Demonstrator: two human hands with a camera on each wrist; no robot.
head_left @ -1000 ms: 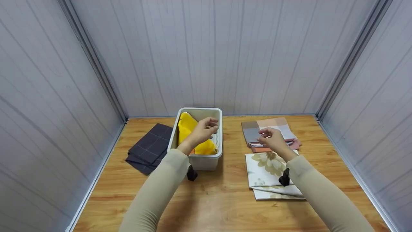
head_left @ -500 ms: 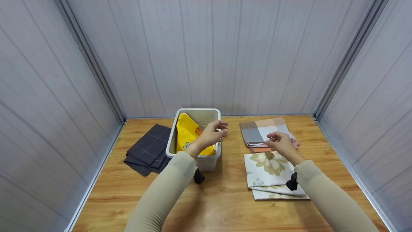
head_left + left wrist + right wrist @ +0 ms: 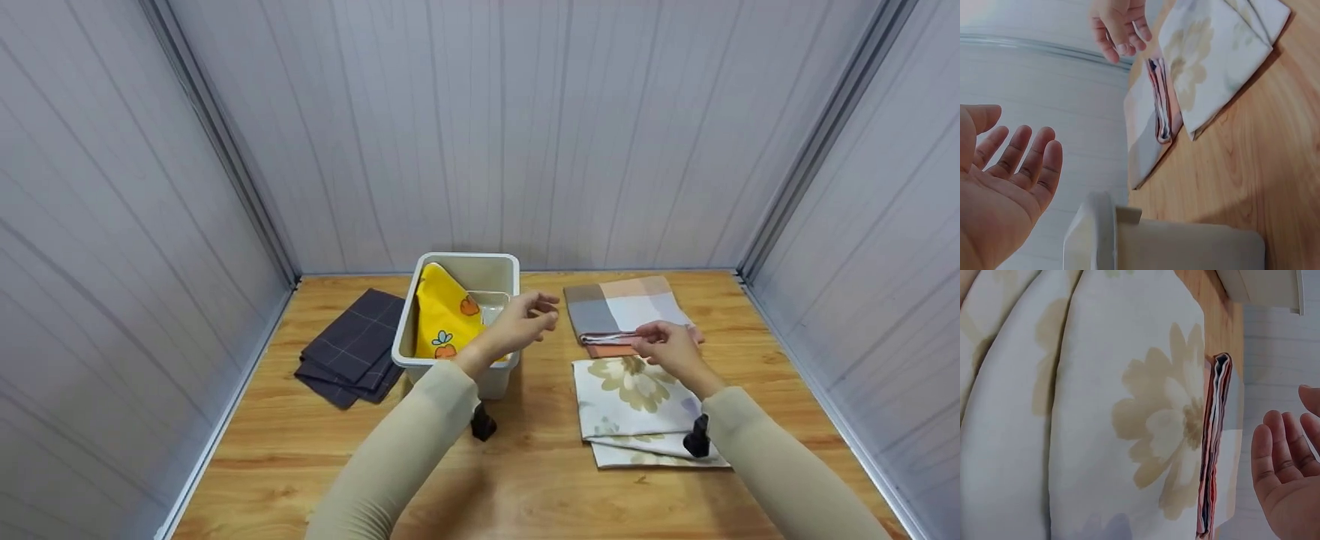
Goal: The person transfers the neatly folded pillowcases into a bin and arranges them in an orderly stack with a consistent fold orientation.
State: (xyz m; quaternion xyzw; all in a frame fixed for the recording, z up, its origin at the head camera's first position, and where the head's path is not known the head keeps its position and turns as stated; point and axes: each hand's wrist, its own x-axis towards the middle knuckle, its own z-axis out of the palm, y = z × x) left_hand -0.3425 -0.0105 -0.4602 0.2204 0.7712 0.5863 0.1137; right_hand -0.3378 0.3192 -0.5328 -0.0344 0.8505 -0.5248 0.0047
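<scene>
My left hand (image 3: 517, 328) hovers over the right rim of a white plastic bin (image 3: 512, 281), holding nothing, its fingers loosely bent. Inside that bin lies a folded yellow cloth (image 3: 442, 311) with a carrot print. In the left wrist view the palm (image 3: 1002, 202) faces up beside the bin. My right hand (image 3: 675, 354) is above the near edge of a folded checked cloth (image 3: 634, 304) in grey, white and peach. It also holds nothing; its fingers (image 3: 1283, 453) show relaxed in the right wrist view. Just nearer lies a folded white cloth with beige flowers (image 3: 637, 397).
Left of the bin lies a dark cloth with thin light lines (image 3: 356, 337), folded in layers. A clear container (image 3: 491, 300) shows in the bin beside the yellow cloth. Pale panel walls (image 3: 495, 135) enclose the wooden table (image 3: 300, 465) at the back and both sides.
My left hand has moved right, from over the bin's middle to its right rim, uncovering more of the yellow cloth. The right hand has shifted right and slightly nearer. The cloths stay in place.
</scene>
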